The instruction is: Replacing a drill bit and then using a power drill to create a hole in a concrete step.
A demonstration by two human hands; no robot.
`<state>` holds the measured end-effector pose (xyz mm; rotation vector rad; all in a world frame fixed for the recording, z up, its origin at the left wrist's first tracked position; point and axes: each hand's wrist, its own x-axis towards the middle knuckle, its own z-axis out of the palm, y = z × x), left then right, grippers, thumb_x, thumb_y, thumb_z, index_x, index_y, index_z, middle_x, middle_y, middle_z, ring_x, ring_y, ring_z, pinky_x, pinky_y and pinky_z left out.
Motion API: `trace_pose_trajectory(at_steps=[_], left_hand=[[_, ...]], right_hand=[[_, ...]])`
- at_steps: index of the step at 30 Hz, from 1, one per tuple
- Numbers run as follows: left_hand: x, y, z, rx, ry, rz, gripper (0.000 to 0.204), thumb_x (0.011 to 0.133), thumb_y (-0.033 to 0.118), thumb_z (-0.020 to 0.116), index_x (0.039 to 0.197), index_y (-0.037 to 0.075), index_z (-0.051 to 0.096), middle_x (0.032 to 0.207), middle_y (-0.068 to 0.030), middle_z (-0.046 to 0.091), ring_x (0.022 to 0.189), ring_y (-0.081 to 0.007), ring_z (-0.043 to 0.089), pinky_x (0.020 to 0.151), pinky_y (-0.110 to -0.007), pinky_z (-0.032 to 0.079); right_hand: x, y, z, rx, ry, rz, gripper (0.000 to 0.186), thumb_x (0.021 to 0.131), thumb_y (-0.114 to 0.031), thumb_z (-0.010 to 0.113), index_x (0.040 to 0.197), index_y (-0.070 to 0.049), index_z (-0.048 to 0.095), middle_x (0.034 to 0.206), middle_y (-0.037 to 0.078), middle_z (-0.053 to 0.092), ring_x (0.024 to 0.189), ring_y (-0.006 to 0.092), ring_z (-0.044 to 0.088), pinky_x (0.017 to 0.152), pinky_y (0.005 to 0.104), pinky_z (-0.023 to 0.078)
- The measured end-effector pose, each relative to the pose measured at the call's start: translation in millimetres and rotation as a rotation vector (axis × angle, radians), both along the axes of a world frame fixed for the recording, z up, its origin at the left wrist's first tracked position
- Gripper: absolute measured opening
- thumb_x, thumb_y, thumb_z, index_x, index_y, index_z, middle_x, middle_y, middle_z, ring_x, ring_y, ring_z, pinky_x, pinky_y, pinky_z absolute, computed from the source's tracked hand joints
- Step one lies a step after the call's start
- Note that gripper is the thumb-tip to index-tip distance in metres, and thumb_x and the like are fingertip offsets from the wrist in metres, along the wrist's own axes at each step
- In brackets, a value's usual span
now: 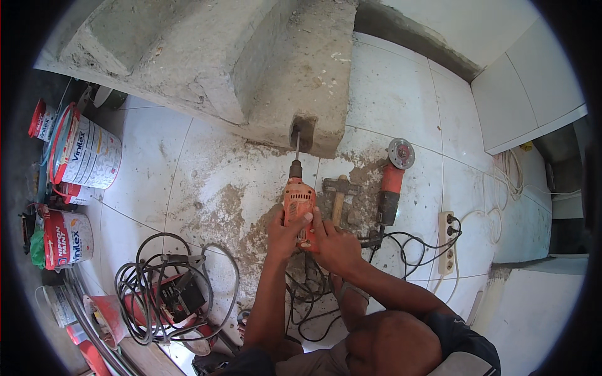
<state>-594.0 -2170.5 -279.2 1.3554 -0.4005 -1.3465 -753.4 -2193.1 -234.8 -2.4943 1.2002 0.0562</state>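
My left hand (284,235) and right hand (332,241) are together, wrapped around the drill (300,203), which lies level before the step (301,75) with its bit (298,147) reaching into a notch (306,125); the recess is formed and chips (226,207) litter the floor (138,156), so I judge the cutting well begun, though I can't tell how much depth is left. The notch's walls hem the bit in, the hammer (340,186) and grinder (390,182) crowd my right, and wider room lies left.
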Motion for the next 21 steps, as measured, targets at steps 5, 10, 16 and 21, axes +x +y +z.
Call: trace_pose_trajectory(at_steps=[5, 10, 16, 21], left_hand=[[6, -1, 10, 0.005, -0.053, -0.016, 0.045, 0.087, 0.013, 0.08, 0.126, -0.003, 0.061, 0.112, -0.0103, 0.071, 0.096, -0.015, 0.069, 0.083, -0.03, 0.057], [13, -6, 11, -0.029, -0.075, -0.027, 0.047, 0.087, 0.014, 0.081, 0.126, -0.003, 0.061, 0.111, -0.0096, 0.071, 0.094, -0.0144, 0.069, 0.083, -0.03, 0.057], [19, -9, 8, -0.017, -0.106, -0.044, 0.047, 0.085, 0.012, 0.083, 0.124, -0.003, 0.063, 0.11, -0.0097, 0.072, 0.094, -0.0138, 0.069, 0.083, -0.03, 0.056], [20, -13, 4, -0.015, -0.084, -0.039, 0.048, 0.084, 0.014, 0.084, 0.124, -0.003, 0.063, 0.11, -0.0102, 0.072, 0.094, -0.014, 0.069, 0.083, -0.03, 0.056]], right_hand=[[5, 1, -5, -0.036, -0.07, -0.01, 0.099, 0.081, -0.032, 0.077, 0.157, 0.003, 0.025, 0.107, 0.016, 0.062, 0.086, 0.0323, 0.072, 0.069, 0.0425, 0.061], [12, -1, -5, -0.062, -0.09, -0.023, 0.102, 0.078, -0.03, 0.08, 0.157, 0.004, 0.026, 0.106, 0.016, 0.062, 0.085, 0.0325, 0.072, 0.07, 0.0418, 0.061], [18, 0, -3, -0.021, -0.052, -0.055, 0.105, 0.076, -0.028, 0.081, 0.157, 0.005, 0.023, 0.108, 0.016, 0.061, 0.087, 0.0321, 0.071, 0.07, 0.0411, 0.061], [21, -3, -4, -0.003, -0.042, -0.062, 0.106, 0.078, -0.032, 0.081, 0.157, 0.006, 0.021, 0.107, 0.015, 0.06, 0.088, 0.0317, 0.07, 0.071, 0.0417, 0.06]])
